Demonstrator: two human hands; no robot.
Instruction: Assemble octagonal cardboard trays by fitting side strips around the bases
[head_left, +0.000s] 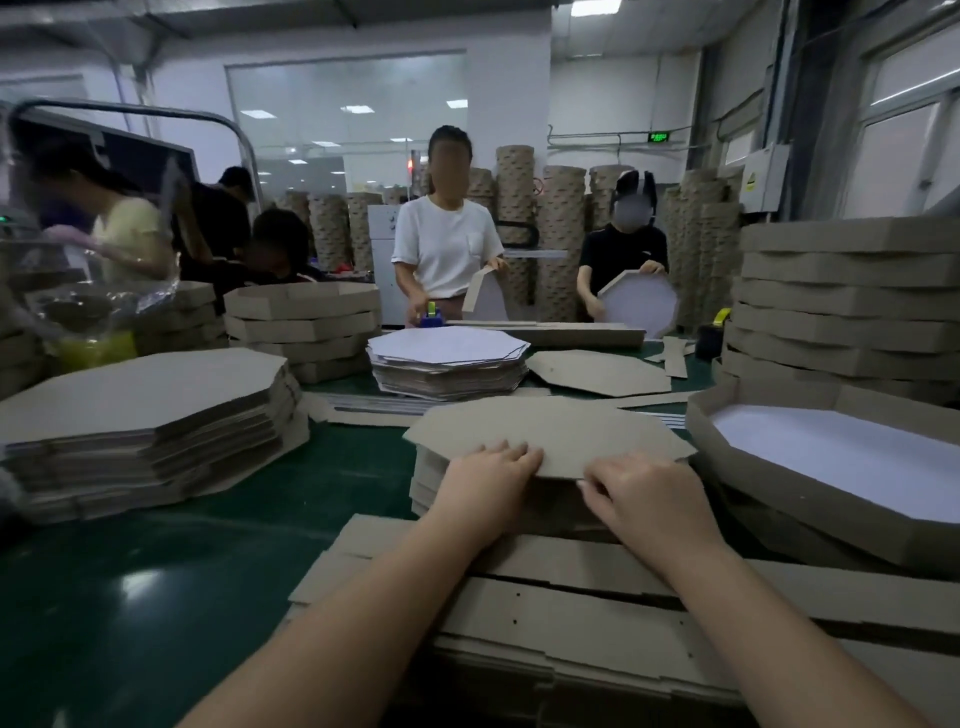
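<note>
A brown octagonal cardboard base (550, 431) lies on top of a short stack of bases in front of me, its near edge lifted. My left hand (493, 467) presses on that near edge with fingers over the top. My right hand (639, 493) grips the same edge from the right, fingers curled under it. Flat brown side strips (571, 592) with small holes lie stacked under my forearms. A finished octagonal tray (883, 525) with a white inside sits to the right.
A tall stack of brown octagon bases (145, 410) stands at left, a white-topped stack (447, 358) at centre back, and piled finished trays (841, 306) at right. Two people across the green table (156, 571) handle cardboard pieces. Other workers stand at far left.
</note>
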